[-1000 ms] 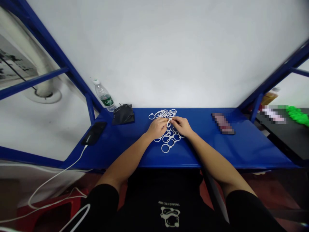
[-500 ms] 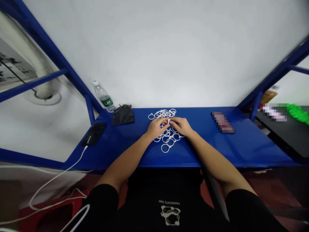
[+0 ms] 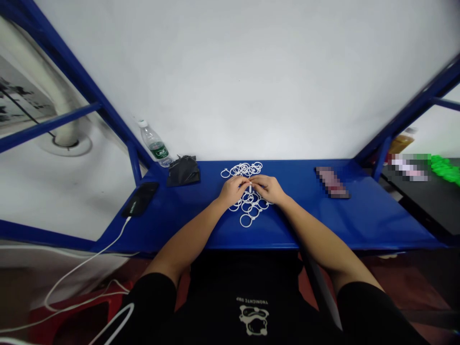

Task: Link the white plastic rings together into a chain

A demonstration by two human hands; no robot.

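My left hand [image 3: 233,190] and my right hand [image 3: 269,189] meet over the middle of the blue table [image 3: 201,230]. Their fingertips pinch a small white ring [image 3: 250,188] between them, seen nearly edge-on. Fingers cover part of it, so its clasp cannot be made out. Below and between the hands lies a loose group of white rings [image 3: 246,220], several of them overlapping. Just beyond my fingers is another pile of white rings [image 3: 244,168], some showing small clasp-like knobs.
A clear bottle with a green label [image 3: 158,149] stands at the back left beside a black plastic bag [image 3: 183,171]. A black power bank [image 3: 140,199] with a white cable lies at left. A blurred-out flat object [image 3: 332,182] lies at right. Blue frame bars rise on both sides.
The held white ring has turned and sits slightly lower between my fingertips. My fingers have shifted a little around it; the ring piles look the same.
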